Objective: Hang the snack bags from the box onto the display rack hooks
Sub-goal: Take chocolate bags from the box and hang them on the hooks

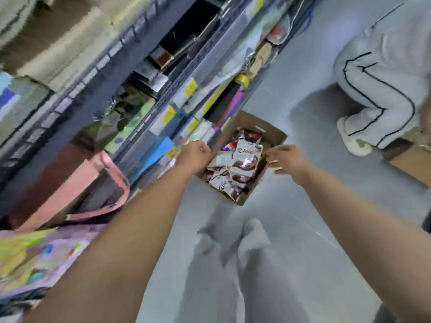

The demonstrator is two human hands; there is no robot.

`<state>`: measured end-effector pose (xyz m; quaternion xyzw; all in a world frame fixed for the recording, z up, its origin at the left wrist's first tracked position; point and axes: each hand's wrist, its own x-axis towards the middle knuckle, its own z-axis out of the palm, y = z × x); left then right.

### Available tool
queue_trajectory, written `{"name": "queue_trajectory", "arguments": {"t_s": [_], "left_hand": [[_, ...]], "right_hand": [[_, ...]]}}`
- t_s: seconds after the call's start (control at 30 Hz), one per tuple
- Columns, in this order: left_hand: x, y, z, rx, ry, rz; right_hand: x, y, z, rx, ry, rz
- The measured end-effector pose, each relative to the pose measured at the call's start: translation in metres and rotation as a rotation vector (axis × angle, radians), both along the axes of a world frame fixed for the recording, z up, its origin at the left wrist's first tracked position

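Grey floor (298, 229) of a shop aisle, frame blurred. Display rack (149, 94) runs along your left, stocked with mixed packets. Your left hand (194, 156) is over the left edge of the cardboard box (276, 134), fingers curled in, nothing visible in it. The box sits on the floor against the rack's base, with the snack bags (245, 159) piled inside. Your right hand (288, 160) is over the box's right edge, fingers loosely spread, holding nothing. Far right: another person (377, 89) crouches by a second box (412, 164).
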<state>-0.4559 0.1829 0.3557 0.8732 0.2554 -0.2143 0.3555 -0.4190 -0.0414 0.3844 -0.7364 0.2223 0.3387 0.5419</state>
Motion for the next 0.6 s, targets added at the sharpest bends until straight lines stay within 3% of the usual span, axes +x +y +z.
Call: {"name": "queue_trajectory", "arguments": {"t_s": [0.3, 0.6], "left_hand": [[0.093, 0.008, -0.201, 0.041, 0.245, -0.099], [0.139, -0.012, -0.401, 0.031, 0.304, -0.284]], "right_hand": [[0.09, 0.009, -0.193, -0.049, 0.225, -0.06], [0.134, 0.024, -0.391, -0.128, 0.393, -0.07]]}}
